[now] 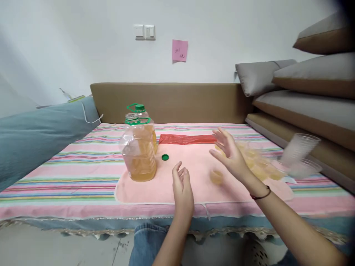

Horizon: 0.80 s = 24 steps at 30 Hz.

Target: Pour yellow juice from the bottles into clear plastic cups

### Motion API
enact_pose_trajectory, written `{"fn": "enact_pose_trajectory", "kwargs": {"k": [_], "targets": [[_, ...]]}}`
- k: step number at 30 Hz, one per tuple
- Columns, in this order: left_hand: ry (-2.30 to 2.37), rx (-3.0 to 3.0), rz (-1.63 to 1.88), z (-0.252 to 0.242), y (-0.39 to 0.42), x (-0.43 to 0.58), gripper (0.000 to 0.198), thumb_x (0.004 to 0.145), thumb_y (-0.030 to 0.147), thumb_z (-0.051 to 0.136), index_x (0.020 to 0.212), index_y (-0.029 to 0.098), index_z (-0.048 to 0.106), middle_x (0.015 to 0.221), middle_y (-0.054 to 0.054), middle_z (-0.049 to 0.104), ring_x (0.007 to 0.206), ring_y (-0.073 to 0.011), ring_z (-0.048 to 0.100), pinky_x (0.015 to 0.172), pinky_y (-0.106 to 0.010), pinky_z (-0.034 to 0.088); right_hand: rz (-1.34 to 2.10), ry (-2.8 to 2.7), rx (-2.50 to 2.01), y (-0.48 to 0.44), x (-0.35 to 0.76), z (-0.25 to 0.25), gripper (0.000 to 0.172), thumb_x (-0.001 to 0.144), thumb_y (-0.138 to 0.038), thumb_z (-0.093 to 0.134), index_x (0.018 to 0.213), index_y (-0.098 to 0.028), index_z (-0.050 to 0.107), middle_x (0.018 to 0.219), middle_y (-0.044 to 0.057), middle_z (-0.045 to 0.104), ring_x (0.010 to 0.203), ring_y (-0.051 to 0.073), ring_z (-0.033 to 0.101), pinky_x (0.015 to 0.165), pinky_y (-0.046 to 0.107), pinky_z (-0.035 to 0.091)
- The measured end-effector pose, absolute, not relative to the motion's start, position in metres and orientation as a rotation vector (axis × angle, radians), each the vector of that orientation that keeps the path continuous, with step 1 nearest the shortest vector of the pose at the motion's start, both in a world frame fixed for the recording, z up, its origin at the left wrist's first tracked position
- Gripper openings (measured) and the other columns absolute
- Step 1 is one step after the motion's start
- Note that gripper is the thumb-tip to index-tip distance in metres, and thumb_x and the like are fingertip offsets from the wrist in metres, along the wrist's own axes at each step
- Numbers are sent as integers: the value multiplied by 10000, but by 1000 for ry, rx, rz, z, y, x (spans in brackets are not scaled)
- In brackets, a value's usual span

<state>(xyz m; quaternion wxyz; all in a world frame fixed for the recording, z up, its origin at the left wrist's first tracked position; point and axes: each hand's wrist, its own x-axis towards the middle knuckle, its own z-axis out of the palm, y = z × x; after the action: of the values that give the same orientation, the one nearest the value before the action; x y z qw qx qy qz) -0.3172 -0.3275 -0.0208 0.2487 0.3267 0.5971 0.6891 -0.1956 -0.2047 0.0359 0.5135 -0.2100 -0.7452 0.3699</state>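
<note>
My left hand [183, 186] is raised over the front of the pink mat [177, 192], its fingers apart and curled a little, holding nothing. Higher and to the right, my right hand [230, 155] is spread with nothing in it. A plastic cup of yellowish liquid [216, 177] stands on the mat between the hands, blurred. Several more filled cups [257, 162] are grouped behind my right forearm, partly hidden by it. On the left stands an uncapped large plastic jug [138, 155], part full of amber liquid. Its green cap [165, 157] appears to lie nearby on the mat.
A second jug [140, 108] with a green cap stands behind the first. Red plastic film [185, 139] lies along the mat's back edge. Stacked clear cups [300, 147] lean at the right, beside piled cushions [313, 103]. A blue bolster [50, 133] borders the left.
</note>
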Motion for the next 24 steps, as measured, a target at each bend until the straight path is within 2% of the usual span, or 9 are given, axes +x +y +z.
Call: {"fn": "enact_pose_trajectory", "kwargs": {"k": [3, 6, 8, 12, 17, 24], "targets": [[1656, 965, 1702, -30, -310, -308, 372, 957, 448, 293, 1099, 197, 529, 1260, -134, 610, 1058, -227, 635, 912, -394, 498, 931, -1698, -652, -195, -138, 18, 565, 824, -444, 695, 1330, -313, 480, 1418, 98, 536, 1287, 250, 530, 1082, 506, 408], [1676, 1014, 1588, -46, -290, -296, 244, 902, 341, 388, 986, 190, 559, 1117, -118, 669, 939, -216, 657, 812, -363, 519, 1106, -1617, -830, -186, -104, -21, 571, 753, -489, 737, 1243, -271, 543, 1353, 118, 588, 1194, 264, 596, 1056, 527, 425], [1710, 1055, 1545, -57, -278, -285, 171, 819, 222, 466, 951, 194, 571, 1053, -95, 679, 923, -208, 648, 818, -351, 509, 1182, -1603, -891, -184, -93, -48, 548, 722, -508, 741, 1179, -245, 589, 1319, 139, 617, 1140, 280, 634, 1033, 547, 442], [1798, 1172, 1495, -72, -263, -265, 295, 721, 117, 529, 1004, 197, 557, 1101, -90, 653, 1028, -216, 611, 919, -362, 470, 1333, -1597, -927, -187, -94, -84, 488, 666, -459, 765, 1084, -229, 661, 1212, 149, 698, 1035, 305, 701, 939, 550, 520], [1886, 1282, 1457, -82, -246, -253, 454, 689, 195, 662, 1116, 188, 508, 1144, -101, 618, 1114, -248, 575, 1014, -398, 418, 1454, -1565, -909, -198, -108, -95, 470, 681, -358, 748, 1134, -257, 680, 1302, 125, 670, 1070, 295, 698, 960, 517, 526], [1924, 1345, 1440, -82, -233, -245, 367, 761, 286, 645, 1080, 180, 495, 1073, -104, 627, 1058, -250, 606, 932, -382, 459, 1494, -1494, -886, -207, -115, -92, 521, 682, -308, 721, 1195, -241, 658, 1313, 99, 666, 1157, 299, 656, 1031, 502, 486]]}}
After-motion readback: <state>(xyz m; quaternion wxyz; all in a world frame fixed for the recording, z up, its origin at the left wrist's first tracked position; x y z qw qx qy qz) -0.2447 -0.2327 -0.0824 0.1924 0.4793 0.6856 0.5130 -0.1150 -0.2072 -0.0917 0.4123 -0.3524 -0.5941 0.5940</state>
